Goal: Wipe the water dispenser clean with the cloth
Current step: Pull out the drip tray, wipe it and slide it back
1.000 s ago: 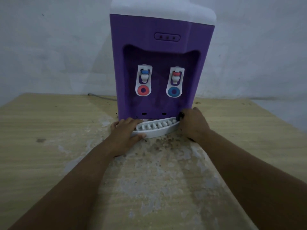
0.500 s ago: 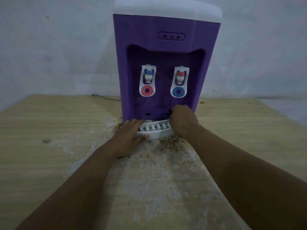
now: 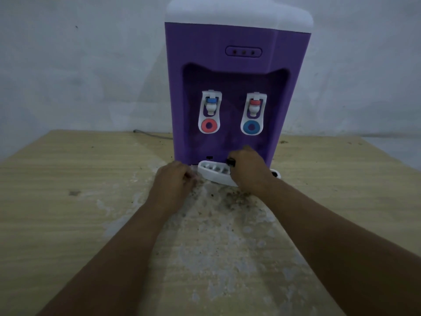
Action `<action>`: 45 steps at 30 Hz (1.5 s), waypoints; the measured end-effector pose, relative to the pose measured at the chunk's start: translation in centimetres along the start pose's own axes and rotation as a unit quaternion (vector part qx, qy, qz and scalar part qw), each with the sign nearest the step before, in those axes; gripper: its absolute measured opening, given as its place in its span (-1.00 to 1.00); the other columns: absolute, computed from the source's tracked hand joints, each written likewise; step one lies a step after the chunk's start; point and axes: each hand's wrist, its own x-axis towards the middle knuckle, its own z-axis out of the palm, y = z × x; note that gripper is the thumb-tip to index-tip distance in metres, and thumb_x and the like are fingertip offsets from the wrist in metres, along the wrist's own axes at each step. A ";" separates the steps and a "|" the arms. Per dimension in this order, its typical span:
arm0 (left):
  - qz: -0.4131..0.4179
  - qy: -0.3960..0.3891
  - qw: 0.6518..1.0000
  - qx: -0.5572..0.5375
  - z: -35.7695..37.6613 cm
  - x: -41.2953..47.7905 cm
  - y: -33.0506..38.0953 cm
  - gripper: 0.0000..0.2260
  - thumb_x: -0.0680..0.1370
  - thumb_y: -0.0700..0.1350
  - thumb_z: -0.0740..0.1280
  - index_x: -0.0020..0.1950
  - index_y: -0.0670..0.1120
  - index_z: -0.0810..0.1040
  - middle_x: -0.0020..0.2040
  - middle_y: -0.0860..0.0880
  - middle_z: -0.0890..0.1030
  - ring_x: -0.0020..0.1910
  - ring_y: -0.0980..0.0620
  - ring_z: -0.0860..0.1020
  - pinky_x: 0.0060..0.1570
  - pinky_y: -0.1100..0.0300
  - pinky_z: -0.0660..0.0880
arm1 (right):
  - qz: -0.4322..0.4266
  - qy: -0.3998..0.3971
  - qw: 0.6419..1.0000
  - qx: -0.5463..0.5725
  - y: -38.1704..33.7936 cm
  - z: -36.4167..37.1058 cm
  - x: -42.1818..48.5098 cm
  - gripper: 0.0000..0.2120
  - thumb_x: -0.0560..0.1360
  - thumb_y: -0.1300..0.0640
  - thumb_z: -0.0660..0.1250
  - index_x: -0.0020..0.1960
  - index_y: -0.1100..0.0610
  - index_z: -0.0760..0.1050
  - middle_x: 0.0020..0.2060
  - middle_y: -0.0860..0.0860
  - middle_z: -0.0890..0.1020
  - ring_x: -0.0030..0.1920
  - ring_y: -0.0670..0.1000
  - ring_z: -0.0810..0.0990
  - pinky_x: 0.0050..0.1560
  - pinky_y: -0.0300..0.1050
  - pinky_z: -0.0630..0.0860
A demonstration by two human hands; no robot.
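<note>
Cloth (image 3: 231,161) in right fingers (image 3: 239,158), on tray (image 3: 213,171)

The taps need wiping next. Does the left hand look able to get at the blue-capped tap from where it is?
Probably yes. The left hand lies beside the drip tray, below the blue-capped tap, and the recess between them is open, with nothing in the way.

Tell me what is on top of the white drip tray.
The right hand covers the drip tray's right end, gripping a small dark thing; its left slots show bare. The tray beneath the hand is hidden.
</note>
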 end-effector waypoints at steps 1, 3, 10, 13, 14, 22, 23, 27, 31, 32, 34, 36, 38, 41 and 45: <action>-0.006 -0.012 1.000 -0.016 0.2 -0.1 0.0 -0.79 0.45 -0.15 0.46 0.07 -0.07 0.61 -0.01 -0.04 0.58 -0.02 -0.03 0.55 -0.04 0.13 0.45 | -0.010 -0.006 1.000 0.007 -0.4 -0.1 0.1 -0.78 0.44 0.28 0.29 0.05 0.16 0.60 -0.13 0.09 0.41 -0.06 0.19 0.52 -0.13 -0.16 0.39; -0.014 -0.041 0.998 -0.039 0.4 -0.3 0.1 -0.56 0.47 -0.12 0.47 0.32 -0.10 0.47 0.21 -0.07 0.52 0.17 -0.06 0.49 0.08 0.15 0.40 | -0.055 -0.029 0.998 0.025 -1.1 -0.3 -0.1 -0.77 0.45 0.31 0.30 0.06 0.17 0.61 -0.09 0.09 0.45 -0.07 0.14 0.50 -0.12 -0.17 0.36; -0.040 -0.071 0.991 -0.105 -0.8 -0.3 1.1 -0.62 0.46 -0.11 0.49 0.26 -0.03 0.56 0.14 -0.02 0.63 0.08 0.02 0.57 0.14 0.08 0.47 | -0.080 -0.036 0.996 0.004 -0.9 -0.8 0.2 -0.81 0.51 0.25 0.30 0.09 0.12 0.60 -0.05 0.07 0.47 0.00 0.11 0.50 -0.01 -0.05 0.47; -0.052 -0.071 0.990 -0.109 -0.9 -0.5 0.6 -0.64 0.47 -0.10 0.47 0.26 0.01 0.54 0.12 0.01 0.66 0.13 -0.02 0.59 0.25 -0.15 0.40 | -0.101 -0.015 0.995 0.007 -3.5 0.1 0.3 -0.79 0.46 0.24 0.31 0.07 0.15 0.60 -0.09 0.06 0.43 0.02 0.13 0.48 -0.04 -0.04 0.47; -0.054 -0.077 0.989 -0.115 -0.9 -0.5 0.3 -0.66 0.48 -0.11 0.46 0.24 0.03 0.54 0.08 0.04 0.67 0.10 0.01 0.60 0.23 -0.16 0.41 | -0.123 -0.022 0.992 0.018 -4.3 0.4 0.1 -0.78 0.45 0.23 0.32 0.08 0.13 0.60 -0.08 0.07 0.45 0.02 0.11 0.46 -0.03 -0.05 0.45; -0.053 -0.067 0.994 -0.063 -1.1 -0.3 0.1 -0.71 0.51 -0.03 0.43 0.22 0.12 0.56 0.07 0.08 0.65 0.13 0.02 0.56 0.30 -0.16 0.32 | -0.016 -0.042 0.997 -0.064 1.3 -2.5 -1.1 -0.77 0.50 0.20 0.19 0.08 0.11 0.55 -0.06 0.07 0.35 0.10 0.19 0.42 0.04 0.02 0.47; -0.052 -0.070 0.994 -0.063 -1.1 -0.3 0.1 -0.73 0.52 -0.02 0.42 0.21 0.13 0.56 0.07 0.09 0.65 0.13 0.03 0.56 0.30 -0.16 0.31 | 0.015 -0.040 0.994 -0.100 2.7 -3.2 -1.5 -0.78 0.52 0.21 0.18 0.10 0.11 0.54 -0.01 0.10 0.37 0.13 0.20 0.41 0.05 0.03 0.46; -0.050 -0.084 0.994 -0.047 -0.9 -0.2 0.0 -0.75 0.55 0.02 0.37 0.22 0.19 0.53 0.09 0.15 0.64 0.16 0.07 0.55 0.30 -0.16 0.27 | 0.057 -0.048 0.990 -0.117 4.4 -4.0 -2.4 -0.82 0.55 0.17 0.18 0.07 0.11 0.53 0.10 0.17 0.47 0.06 0.22 0.48 0.00 0.02 0.50; -0.039 -0.074 0.996 -0.037 -0.9 -0.3 0.1 -0.76 0.55 0.01 0.37 0.21 0.19 0.53 0.07 0.14 0.64 0.14 0.06 0.56 0.29 -0.15 0.30 | 0.191 0.012 0.982 0.002 4.3 -3.4 -3.3 -0.83 0.55 0.09 0.27 -0.14 0.17 0.40 -0.17 0.11 0.52 -0.30 0.05 0.43 -0.26 -0.14 0.36; -0.039 -0.071 0.996 -0.036 -0.9 -0.3 0.2 -0.75 0.55 0.00 0.37 0.22 0.19 0.53 0.08 0.14 0.64 0.14 0.06 0.56 0.28 -0.15 0.31 | 0.222 0.020 0.974 0.026 4.4 -3.3 -3.7 -0.81 0.54 0.10 0.29 -0.16 0.17 0.38 -0.22 0.09 0.50 -0.35 0.01 0.39 -0.30 -0.15 0.34; -0.034 -0.075 0.996 -0.033 -0.9 -0.3 0.4 -0.75 0.55 0.00 0.37 0.22 0.19 0.53 0.08 0.15 0.63 0.15 0.06 0.55 0.28 -0.15 0.31 | 0.255 0.005 0.966 0.038 4.1 -2.9 -4.6 -0.88 0.52 0.17 0.29 -0.13 0.19 0.39 -0.20 0.10 0.50 -0.33 0.02 0.41 -0.31 -0.14 0.35; -0.029 -0.076 0.996 -0.037 -0.9 -0.3 0.2 -0.75 0.56 0.01 0.35 0.23 0.20 0.53 0.09 0.16 0.63 0.16 0.07 0.54 0.27 -0.16 0.31 | 0.235 -0.001 0.971 0.042 3.0 -2.2 -5.1 -0.96 0.50 0.22 0.27 -0.08 0.18 0.42 -0.14 0.10 0.50 -0.27 0.06 0.44 -0.26 -0.13 0.36; -0.029 -0.080 0.996 -0.037 -0.9 -0.2 0.1 -0.77 0.56 0.03 0.34 0.22 0.21 0.53 0.08 0.18 0.62 0.16 0.09 0.53 0.27 -0.16 0.30 | 0.181 0.009 0.983 0.034 2.1 -1.3 -5.6 -0.93 0.51 0.21 0.25 -0.02 0.17 0.46 -0.10 0.08 0.45 -0.24 0.06 0.41 -0.22 -0.15 0.32; -0.028 -0.077 0.996 -0.037 -0.9 -0.1 0.1 -0.78 0.56 0.03 0.34 0.20 0.20 0.54 0.06 0.19 0.62 0.15 0.08 0.53 0.26 -0.17 0.30 | 0.155 0.052 0.986 0.037 2.7 -0.8 -5.8 -0.88 0.56 0.21 0.18 -0.03 0.18 0.49 -0.12 0.09 0.53 -0.21 0.06 0.44 -0.23 -0.16 0.28; -0.018 -0.080 0.996 -0.022 -0.9 -0.3 0.2 -0.78 0.57 0.03 0.33 0.21 0.21 0.53 0.06 0.20 0.61 0.16 0.08 0.52 0.23 -0.16 0.30 | 0.228 0.076 0.968 0.076 3.6 -1.1 -5.0 -0.86 0.59 0.18 0.17 0.02 0.21 0.48 -0.06 0.13 0.60 -0.23 0.04 0.45 -0.31 -0.15 0.31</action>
